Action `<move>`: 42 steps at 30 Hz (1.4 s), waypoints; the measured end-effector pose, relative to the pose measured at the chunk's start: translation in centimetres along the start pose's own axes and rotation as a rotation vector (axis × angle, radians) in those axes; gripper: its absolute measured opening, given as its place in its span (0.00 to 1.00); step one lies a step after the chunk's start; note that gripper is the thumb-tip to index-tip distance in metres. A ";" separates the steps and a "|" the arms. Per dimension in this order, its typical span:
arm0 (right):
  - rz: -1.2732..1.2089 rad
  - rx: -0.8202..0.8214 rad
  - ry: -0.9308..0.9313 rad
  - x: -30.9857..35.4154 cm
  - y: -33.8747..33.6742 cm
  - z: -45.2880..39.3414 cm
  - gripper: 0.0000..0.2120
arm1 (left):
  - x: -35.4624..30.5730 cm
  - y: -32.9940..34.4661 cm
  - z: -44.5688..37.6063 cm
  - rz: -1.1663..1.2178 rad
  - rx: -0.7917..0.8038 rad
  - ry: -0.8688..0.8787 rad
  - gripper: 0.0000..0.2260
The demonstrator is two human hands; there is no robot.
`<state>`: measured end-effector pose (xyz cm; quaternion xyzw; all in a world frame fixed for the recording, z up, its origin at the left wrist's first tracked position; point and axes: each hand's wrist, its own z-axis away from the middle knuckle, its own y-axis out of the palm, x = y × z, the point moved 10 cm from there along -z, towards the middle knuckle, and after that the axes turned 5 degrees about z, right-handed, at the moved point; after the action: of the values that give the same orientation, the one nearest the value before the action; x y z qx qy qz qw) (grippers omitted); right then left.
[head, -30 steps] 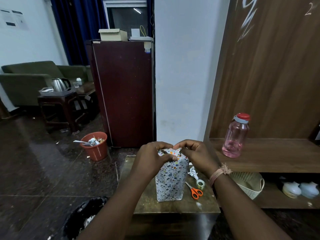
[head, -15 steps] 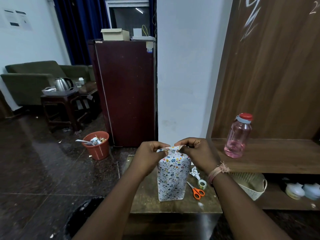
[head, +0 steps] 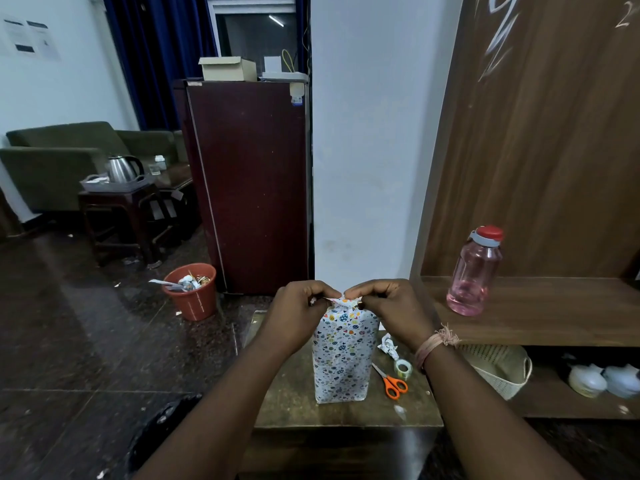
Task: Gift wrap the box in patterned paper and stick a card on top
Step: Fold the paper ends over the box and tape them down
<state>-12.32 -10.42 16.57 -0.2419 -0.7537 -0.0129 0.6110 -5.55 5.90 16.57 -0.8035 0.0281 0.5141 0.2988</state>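
Note:
A tall box wrapped in white paper with small coloured dots stands upright on a small brown table. At its top end the paper is gathered into a fold. My left hand pinches that fold from the left, and my right hand pinches it from the right, fingertips almost meeting above the box. Orange-handled scissors and a roll of clear tape lie on the table just right of the box. A crumpled white scrap lies behind them. No card is in sight.
A pink bottle with a red cap stands on a wooden shelf to the right, with a cream basket beneath. An orange bin, a dark red fridge and a white pillar stand behind. A black bin sits at lower left.
Both hands have lifted slightly and shifted from covering the box top to pinching the paper fold at its peak. The box has stayed in place.

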 end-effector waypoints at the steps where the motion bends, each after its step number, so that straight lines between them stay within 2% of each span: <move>1: 0.010 -0.011 0.000 -0.1 -0.1 0.1 0.14 | -0.3 0.0 0.2 0.013 0.002 -0.003 0.12; 6: -0.007 -0.047 -0.020 -0.4 0.0 0.3 0.15 | -1.7 0.4 1.0 0.126 -0.023 -0.047 0.06; 9: -0.034 -0.060 -0.020 -0.5 0.1 0.5 0.11 | -2.0 0.6 0.6 0.029 -0.026 -0.041 0.10; 12: 0.001 -0.107 -0.009 -1.0 -0.1 0.4 0.14 | -1.8 0.5 0.2 -0.026 -0.035 -0.061 0.10; 20: 0.022 -0.078 0.014 -1.0 -0.4 0.1 0.16 | -3.0 0.9 -1.4 -0.307 0.023 -0.030 0.16; 25: 0.032 -0.058 0.014 -0.6 -0.6 0.2 0.13 | -3.5 1.0 -2.5 -0.379 0.090 0.005 0.13; 34: 0.028 -0.040 0.006 -0.8 -0.5 0.0 0.13 | -4.4 1.1 -2.2 -0.506 0.097 0.173 0.09; 38: 0.080 -0.003 -0.042 0.0 -0.6 0.3 0.14 | -5.3 1.6 -1.2 -0.615 0.054 0.343 0.11; 40: 0.130 0.025 -0.064 0.4 -0.7 0.4 0.10 | -5.3 1.6 -0.8 -0.616 0.039 0.387 0.12; 42: 0.258 0.050 -0.136 1.4 -0.6 0.6 0.04 | -4.7 1.2 -0.9 -0.555 0.031 0.352 0.11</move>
<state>-13.27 -10.31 17.90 -0.3219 -0.7561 0.1010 0.5608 -7.47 3.26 20.31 -0.8525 -0.1330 0.2658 0.4300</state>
